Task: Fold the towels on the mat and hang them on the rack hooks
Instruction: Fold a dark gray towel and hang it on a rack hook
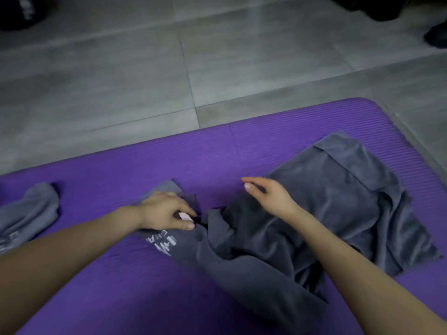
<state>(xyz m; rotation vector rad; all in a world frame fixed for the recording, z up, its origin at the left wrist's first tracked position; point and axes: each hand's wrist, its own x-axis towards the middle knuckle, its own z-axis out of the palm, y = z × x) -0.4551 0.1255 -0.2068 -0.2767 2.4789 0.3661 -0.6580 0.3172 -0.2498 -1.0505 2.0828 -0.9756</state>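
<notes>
With my left hand (167, 211) I pinched the left corner of the crumpled dark grey towel (326, 201) mid-right on the ribbed purple foam mat (193, 151), my right hand (268, 194) hung over it with fingers (251, 183) loose and empty, and I judged it needed spreading flat before folding.

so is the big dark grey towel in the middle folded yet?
Not folded: the large dark grey cloth towel lies crumpled on the purple ribbed foam mat, bunched in loose creases with uneven edges.
</notes>
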